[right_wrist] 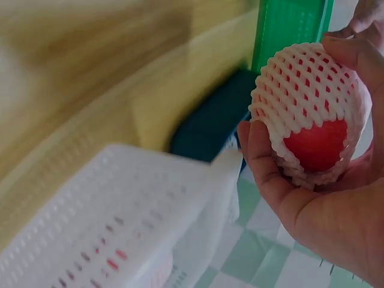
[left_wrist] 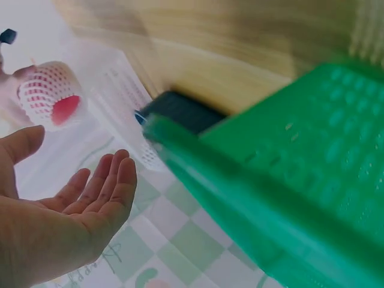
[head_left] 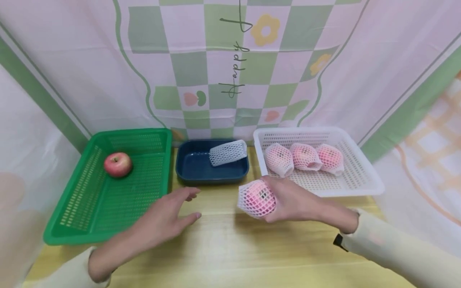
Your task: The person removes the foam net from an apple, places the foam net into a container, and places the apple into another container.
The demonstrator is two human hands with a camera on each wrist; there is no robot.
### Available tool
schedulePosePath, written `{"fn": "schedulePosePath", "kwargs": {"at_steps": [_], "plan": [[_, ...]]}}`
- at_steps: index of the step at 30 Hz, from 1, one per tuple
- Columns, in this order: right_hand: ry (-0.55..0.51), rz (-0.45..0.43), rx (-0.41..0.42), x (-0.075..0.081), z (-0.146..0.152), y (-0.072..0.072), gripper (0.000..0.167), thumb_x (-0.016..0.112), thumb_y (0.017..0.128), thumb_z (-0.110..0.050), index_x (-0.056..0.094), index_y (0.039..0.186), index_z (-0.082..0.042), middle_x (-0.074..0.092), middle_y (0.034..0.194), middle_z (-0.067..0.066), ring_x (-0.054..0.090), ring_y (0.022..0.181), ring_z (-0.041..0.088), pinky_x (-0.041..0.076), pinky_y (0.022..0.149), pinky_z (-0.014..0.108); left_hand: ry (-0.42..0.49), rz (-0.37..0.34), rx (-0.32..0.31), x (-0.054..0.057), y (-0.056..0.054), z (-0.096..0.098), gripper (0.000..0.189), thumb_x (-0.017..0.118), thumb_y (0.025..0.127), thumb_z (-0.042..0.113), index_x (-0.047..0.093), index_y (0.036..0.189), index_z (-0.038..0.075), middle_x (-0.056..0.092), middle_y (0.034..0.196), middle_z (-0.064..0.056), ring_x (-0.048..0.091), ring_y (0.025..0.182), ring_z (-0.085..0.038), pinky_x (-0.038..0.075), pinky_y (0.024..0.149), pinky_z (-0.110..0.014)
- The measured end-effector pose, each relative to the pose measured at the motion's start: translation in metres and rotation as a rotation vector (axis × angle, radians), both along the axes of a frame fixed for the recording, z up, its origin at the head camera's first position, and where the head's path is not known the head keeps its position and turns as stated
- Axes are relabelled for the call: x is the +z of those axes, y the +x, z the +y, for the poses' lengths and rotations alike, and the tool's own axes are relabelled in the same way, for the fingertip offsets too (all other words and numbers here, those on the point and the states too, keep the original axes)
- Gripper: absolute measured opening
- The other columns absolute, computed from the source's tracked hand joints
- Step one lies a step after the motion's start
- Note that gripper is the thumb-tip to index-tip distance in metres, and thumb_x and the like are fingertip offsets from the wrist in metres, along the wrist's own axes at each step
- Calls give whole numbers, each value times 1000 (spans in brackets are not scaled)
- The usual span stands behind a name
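Note:
In my right hand (head_left: 288, 200) I grip an apple in a white foam net (head_left: 257, 199), held over the table in front of the white basket. The right wrist view shows the fingers and thumb curled round the netted apple (right_wrist: 306, 114), with bare red skin at the net's opening. My left hand (head_left: 165, 218) is empty, its fingers loosely bent and thumb apart, beside the right edge of the green basket (head_left: 167, 168). One bare apple (head_left: 118, 164) lies in that basket. An empty foam net (head_left: 228, 153) rests in the dark blue tray (head_left: 194, 181).
Three netted apples (head_left: 305, 157) sit along the back of the white basket (head_left: 367, 176) at the right. The blue tray stands between both baskets on the wooden table (head_left: 223, 248). A checkered cloth (head_left: 223, 68) hangs right behind them.

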State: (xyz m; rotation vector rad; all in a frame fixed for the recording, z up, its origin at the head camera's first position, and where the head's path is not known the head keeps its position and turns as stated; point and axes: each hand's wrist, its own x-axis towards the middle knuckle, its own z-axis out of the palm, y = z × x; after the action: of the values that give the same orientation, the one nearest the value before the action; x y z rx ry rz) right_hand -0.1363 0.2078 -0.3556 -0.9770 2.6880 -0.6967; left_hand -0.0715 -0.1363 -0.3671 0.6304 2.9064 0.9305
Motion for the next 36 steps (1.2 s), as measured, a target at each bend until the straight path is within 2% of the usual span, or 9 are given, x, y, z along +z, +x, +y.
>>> {"fn": "schedulePosePath", "kwargs": {"at_steps": [3, 9, 17, 24, 30, 36], "plan": [[0, 7, 18, -4, -4, 8, 83, 96, 62, -30, 59, 132, -5, 70, 105, -5, 66, 91, 9, 61, 83, 30, 19, -13, 5, -3, 6, 4, 48, 81, 95, 25, 65, 137, 8, 73, 126, -7, 70, 112, -25, 60, 94, -47], [-13, -34, 10, -12, -12, 19, 86, 96, 60, -28, 58, 135, -5, 71, 109, -4, 67, 96, 11, 61, 86, 32, 33, -31, -8, -10, 13, 11, 52, 82, 94, 25, 63, 139, 9, 72, 129, -6, 71, 108, -22, 62, 92, -43], [-20, -70, 48, -27, -23, 28, 88, 97, 61, -28, 58, 136, -2, 70, 116, 2, 68, 100, 13, 61, 89, 33, 167, -54, -62, -25, 21, 19, 54, 81, 94, 19, 59, 141, 4, 68, 132, -13, 69, 115, -27, 63, 90, -37], [-46, -46, 93, -47, -31, 34, 84, 99, 60, -25, 60, 131, -2, 72, 111, 2, 68, 94, 9, 61, 85, 27, 235, -132, -60, -42, 22, 23, 53, 79, 95, 17, 58, 141, 0, 68, 131, -15, 68, 117, -30, 62, 93, -40], [-42, -84, 82, -61, -36, 35, 91, 99, 61, -27, 57, 137, -1, 71, 116, 7, 70, 99, 15, 61, 88, 30, 284, -163, -27, -56, 22, 23, 52, 80, 95, 17, 59, 139, -1, 69, 128, -19, 70, 113, -35, 62, 93, -43], [-38, -79, 87, -69, -37, 34, 93, 99, 63, -28, 54, 140, 1, 71, 120, 10, 71, 101, 19, 62, 89, 33, 319, -181, -27, -67, 20, 21, 53, 81, 94, 18, 59, 137, -2, 70, 126, -23, 71, 109, -37, 62, 91, -47]]}}
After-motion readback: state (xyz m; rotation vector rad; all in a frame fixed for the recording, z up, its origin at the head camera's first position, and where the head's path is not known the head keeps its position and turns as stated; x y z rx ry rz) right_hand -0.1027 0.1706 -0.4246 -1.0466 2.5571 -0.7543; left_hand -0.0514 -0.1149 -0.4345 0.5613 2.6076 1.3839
